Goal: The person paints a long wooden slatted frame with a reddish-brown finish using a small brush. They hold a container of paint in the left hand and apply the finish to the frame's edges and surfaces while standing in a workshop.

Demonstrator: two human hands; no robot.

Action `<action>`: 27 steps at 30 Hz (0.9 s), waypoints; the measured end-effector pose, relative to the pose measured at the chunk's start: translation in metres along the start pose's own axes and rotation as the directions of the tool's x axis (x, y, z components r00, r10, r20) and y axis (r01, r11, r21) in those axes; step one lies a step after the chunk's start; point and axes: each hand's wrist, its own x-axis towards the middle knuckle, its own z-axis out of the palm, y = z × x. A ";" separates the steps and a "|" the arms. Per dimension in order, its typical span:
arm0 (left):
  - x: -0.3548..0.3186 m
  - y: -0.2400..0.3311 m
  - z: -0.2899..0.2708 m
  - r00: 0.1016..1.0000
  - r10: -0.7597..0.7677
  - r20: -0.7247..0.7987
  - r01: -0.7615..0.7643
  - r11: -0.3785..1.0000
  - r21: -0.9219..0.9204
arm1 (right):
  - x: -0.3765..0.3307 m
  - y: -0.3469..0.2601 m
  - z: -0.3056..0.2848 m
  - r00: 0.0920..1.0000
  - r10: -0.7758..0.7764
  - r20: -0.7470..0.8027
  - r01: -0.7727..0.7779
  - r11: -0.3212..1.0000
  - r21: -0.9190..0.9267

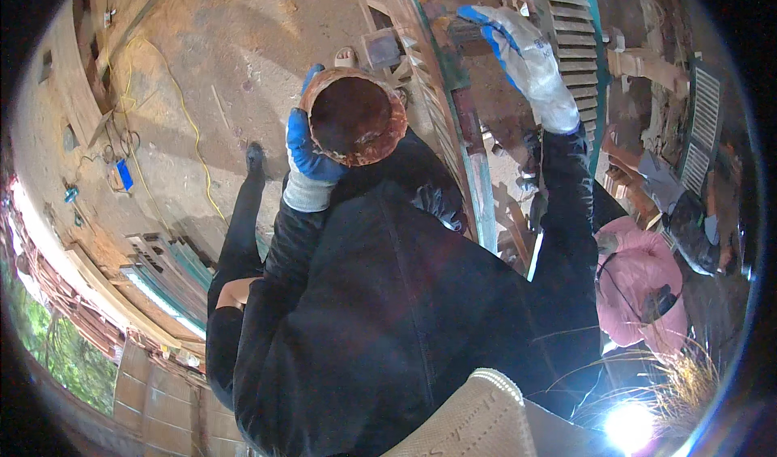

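My left hand [312,159], in a white and blue work glove, grips a round, rusty-brown pot [362,156] by its left side. The pot is tilted so that its wide mouth and dark inside face up at me. Its rim looks rough and brown. My right hand [526,64], gloved the same way, is raised away from the pot, its fingers stretched to the left and partly bent. Nothing shows in it. Below and beside it stand a weathered wooden frame [433,85] and a green-edged louvred shutter [571,48].
A person in a pink hat [639,287] is close on my right. Another louvred panel [700,129] stands at the far right. A yellow cord [190,125] runs over the dirt floor on the left, near stacked boards [166,275]. A bright lamp [630,427] shines at lower right.
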 end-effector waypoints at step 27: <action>-0.012 -0.003 -0.019 0.998 0.038 0.042 -0.032 0.990 -0.137 | 0.047 -0.011 -0.028 0.924 -0.200 0.327 0.366 0.715 -0.595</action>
